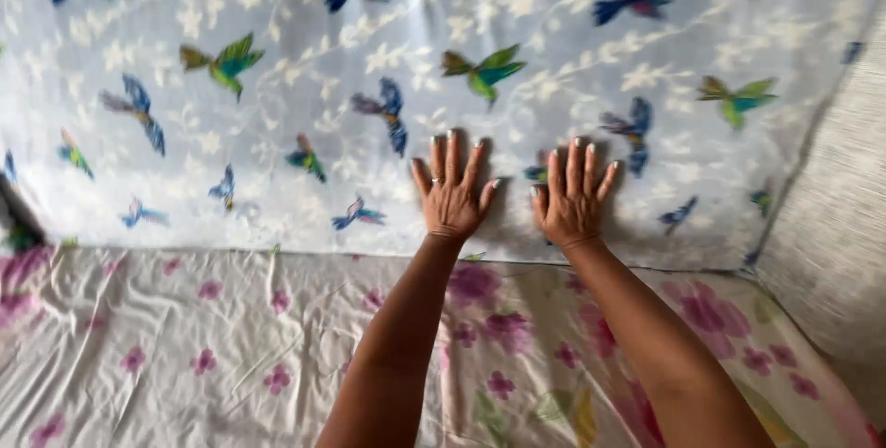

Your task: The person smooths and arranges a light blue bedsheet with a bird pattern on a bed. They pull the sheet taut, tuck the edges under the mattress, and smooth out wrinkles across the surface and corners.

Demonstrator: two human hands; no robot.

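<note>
Nearest the camera, a pink-flowered sheet (185,346) is seen spread over the bed, creased and wrinkled throughout. Two bare forearms are extended across it. Beyond its far edge, a pale blue butterfly-print sheet (277,134) is laid out. The left hand (452,194) and right hand (572,199) are pressed flat on it, just beside each other, fingers (451,155) splayed, nothing gripped. Around the hands the blue sheet looks smoothed; faint folds are left further out. A grey textured surface (831,226) is seen at the right, bordering both sheets. Nothing is lying on top of either sheet.
</note>
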